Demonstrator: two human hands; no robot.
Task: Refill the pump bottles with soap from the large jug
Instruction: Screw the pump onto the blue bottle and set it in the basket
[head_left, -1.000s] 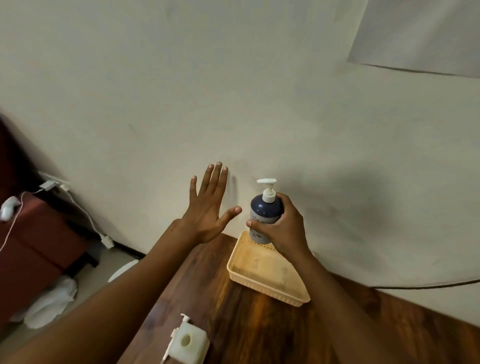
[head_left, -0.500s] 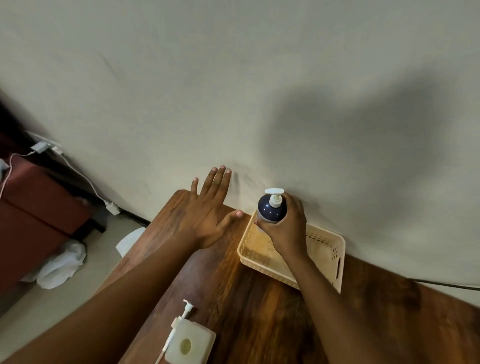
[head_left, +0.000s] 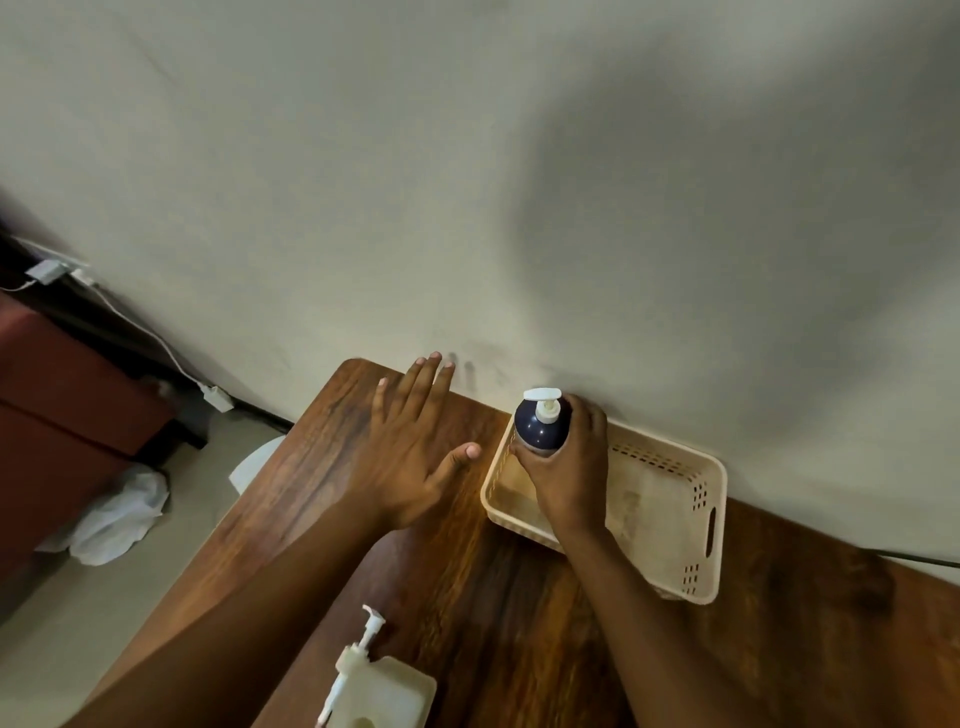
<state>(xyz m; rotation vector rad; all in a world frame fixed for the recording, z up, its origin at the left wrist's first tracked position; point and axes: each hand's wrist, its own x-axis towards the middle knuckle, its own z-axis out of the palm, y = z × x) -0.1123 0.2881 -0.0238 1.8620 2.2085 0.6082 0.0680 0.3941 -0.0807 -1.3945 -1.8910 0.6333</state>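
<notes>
Navy round plastic pump bottle (head_left: 540, 427) stands upright in the cream perforated plastic basket's (head_left: 711, 514) left end, right hand (head_left: 569, 470) wrapped around its body. Left hand (head_left: 410, 447) hovers spread beside the basket. Smooth plastic, probably slippery; the body seems safest to grasp.

Dim, soft-focus, broad shadow on wall (head_left: 675, 218)

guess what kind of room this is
Probably a plain room in a home. A wooden table stands against a bare wall, a charger cable trails to the floor, and crumpled white cloth lies there.
</notes>
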